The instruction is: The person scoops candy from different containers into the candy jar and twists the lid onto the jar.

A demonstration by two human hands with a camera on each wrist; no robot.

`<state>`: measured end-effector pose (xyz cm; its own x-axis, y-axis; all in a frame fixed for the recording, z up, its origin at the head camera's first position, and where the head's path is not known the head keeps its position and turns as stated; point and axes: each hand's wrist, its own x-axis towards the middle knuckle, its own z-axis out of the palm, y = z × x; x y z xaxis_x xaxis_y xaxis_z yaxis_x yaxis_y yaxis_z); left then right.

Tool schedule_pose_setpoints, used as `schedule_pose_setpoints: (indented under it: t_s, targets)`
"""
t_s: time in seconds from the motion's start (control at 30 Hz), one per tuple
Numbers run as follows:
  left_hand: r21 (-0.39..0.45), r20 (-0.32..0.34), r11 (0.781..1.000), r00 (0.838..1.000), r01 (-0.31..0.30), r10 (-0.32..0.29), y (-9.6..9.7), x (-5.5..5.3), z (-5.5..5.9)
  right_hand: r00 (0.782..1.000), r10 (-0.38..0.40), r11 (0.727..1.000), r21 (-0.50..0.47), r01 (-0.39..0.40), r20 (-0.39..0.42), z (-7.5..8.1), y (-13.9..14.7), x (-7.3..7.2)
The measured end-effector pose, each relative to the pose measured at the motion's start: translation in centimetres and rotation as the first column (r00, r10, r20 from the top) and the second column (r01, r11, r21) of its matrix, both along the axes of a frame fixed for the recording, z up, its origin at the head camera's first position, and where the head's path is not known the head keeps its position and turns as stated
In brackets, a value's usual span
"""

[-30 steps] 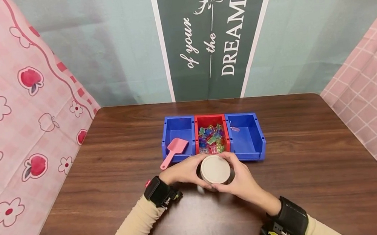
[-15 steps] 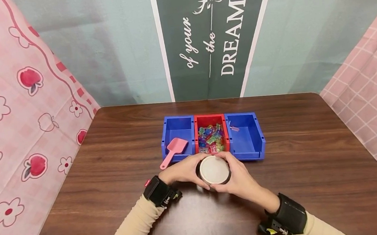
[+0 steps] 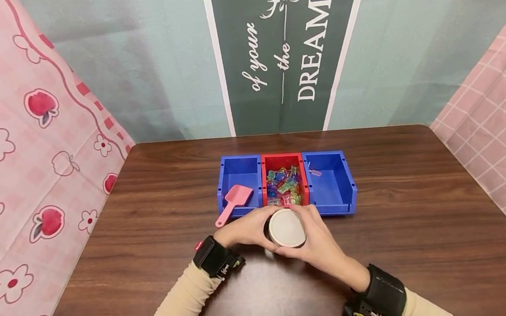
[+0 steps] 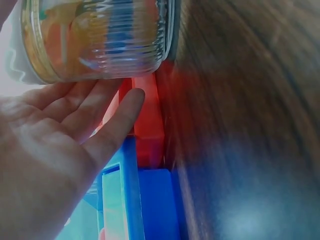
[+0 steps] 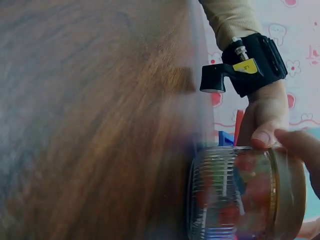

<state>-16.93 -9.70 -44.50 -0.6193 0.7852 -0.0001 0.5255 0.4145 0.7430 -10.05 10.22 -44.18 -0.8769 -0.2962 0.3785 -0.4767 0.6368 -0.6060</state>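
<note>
A clear ribbed jar with a pale lid (image 3: pixel 287 228) stands on the table in front of the bins. Colourful pieces show through the jar's wall (image 5: pixel 220 192) in the right wrist view. My left hand (image 3: pixel 252 229) curls round the jar from the left, its thumb on the near side. From the right, my right hand (image 3: pixel 320 243) grips round the lid, fingers at the far edge and thumb at the near edge. In the left wrist view, the left palm (image 4: pixel 45 135) faces the jar (image 4: pixel 100 40), with one finger stretched out below it.
Behind the jar are a red bin (image 3: pixel 281 158) of colourful clear pieces and two blue bins. A pink scoop (image 3: pixel 237 196) leans over the front of the left blue bin (image 3: pixel 241 166). A small pink-ended item (image 3: pixel 316 173) lies in the right blue bin (image 3: pixel 329 191).
My right hand has turned about the lid, its wrist shifting slightly left and its fingers covering more of the lid's right side. The left hand stays round the jar.
</note>
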Motion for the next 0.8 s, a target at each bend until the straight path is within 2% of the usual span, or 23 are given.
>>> schedule_pose_setpoints:
  t_s: [0.17, 0.3, 0.4, 0.5, 0.63, 0.7, 0.8]
  targets:
    - [0.007, 0.011, 1.0, 1.0, 0.002, -0.002, 0.1, 0.1, 0.0, 0.99, 0.12, 0.991, -0.063, -0.116, 0.068, -0.2, 0.9, -0.6]
    - [0.011, 0.007, 1.0, 1.0, -0.011, 0.011, 0.1, 0.1, -0.1, 0.98, 0.19, 0.979, -0.088, -0.184, 0.066, -0.2, 1.8, -1.3]
    - [0.013, 0.001, 1.0, 1.0, -0.014, 0.014, 0.0, 0.1, -0.2, 0.984, 0.16, 0.984, -0.09, -0.153, 0.073, -0.2, 1.8, -1.3]
    - [0.019, -0.013, 1.0, 1.0, -0.012, 0.012, 0.0, 0.1, -0.2, 0.993, 0.067, 0.995, -0.08, -0.059, 0.093, -0.2, 1.4, -1.0]
    - [0.014, -0.028, 1.0, 1.0, -0.009, 0.01, 0.1, 0.0, -0.2, 0.994, -0.034, 0.997, -0.061, 0.04, 0.103, -0.1, 0.3, -0.2]
    - [0.008, -0.029, 1.0, 1.0, -0.006, 0.007, 0.1, 0.0, -0.1, 0.994, -0.043, 0.998, -0.05, 0.048, 0.097, 0.1, 0.0, 0.0]
    - [0.005, -0.014, 1.0, 1.0, -0.009, 0.009, 0.1, 0.0, -0.1, 0.996, 0.009, 1.0, -0.024, -0.007, 0.087, 0.4, 0.1, 0.0]
